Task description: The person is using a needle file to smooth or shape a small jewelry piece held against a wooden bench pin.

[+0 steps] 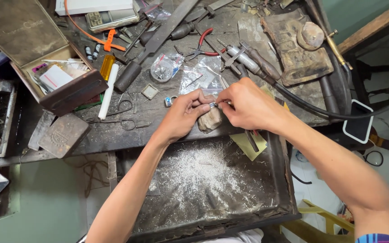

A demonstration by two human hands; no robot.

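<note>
My left hand (183,114) and my right hand (246,105) meet over a worn wooden bench peg (209,121) at the edge of the workbench. Between their fingertips they pinch a small silvery metal piece (213,104). Both hands have their fingers closed on it. Below them a dark metal catch tray (266,198) holds a heap of silvery filings (203,173). A yellow scrap of paper (248,144) lies at the tray's upper right corner. Much of the small piece is hidden by my fingers.
The workbench (113,135) is crowded: red-handled pliers (203,45), clear plastic bags (199,74), a white stick (108,92), an open dark box (64,81), small scissors (122,121), a scale (111,19), a black hose (320,108), a phone (359,121) at the right.
</note>
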